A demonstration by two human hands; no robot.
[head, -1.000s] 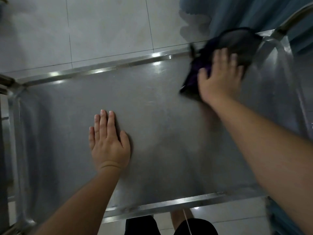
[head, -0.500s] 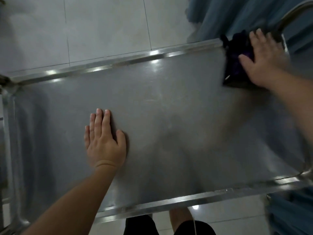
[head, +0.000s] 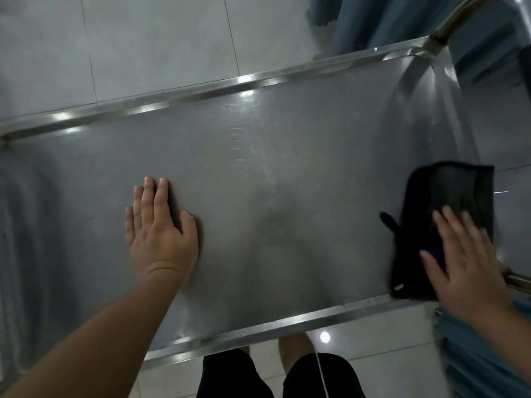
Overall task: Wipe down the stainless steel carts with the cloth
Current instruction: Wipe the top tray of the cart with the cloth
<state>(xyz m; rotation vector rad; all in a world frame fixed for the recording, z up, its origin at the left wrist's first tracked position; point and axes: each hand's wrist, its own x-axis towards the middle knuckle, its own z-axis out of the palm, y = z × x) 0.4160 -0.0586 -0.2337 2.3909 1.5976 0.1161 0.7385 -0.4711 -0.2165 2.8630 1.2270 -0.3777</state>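
Observation:
The stainless steel cart top (head: 258, 173) fills the view, a flat grey tray with shiny raised rims. A dark, black-purple cloth (head: 448, 196) lies on its right end, near the front corner. My right hand (head: 465, 262) presses flat on the near part of the cloth with straight, spread fingers. My left hand (head: 161, 228) rests palm down on the bare steel left of centre, fingers straight and together.
The cart's tubular handle (head: 462, 15) rises at the far right corner, and another bar (head: 517, 280) sticks out at the near right. Blue curtain fabric (head: 388, 21) hangs beyond the far right. Pale floor tiles (head: 143, 47) surround the cart. My legs (head: 287, 374) stand at the front rim.
My right hand has dragged the cloth from the far right corner toward me, down the right end to the near corner. My left hand has stayed flat in place.

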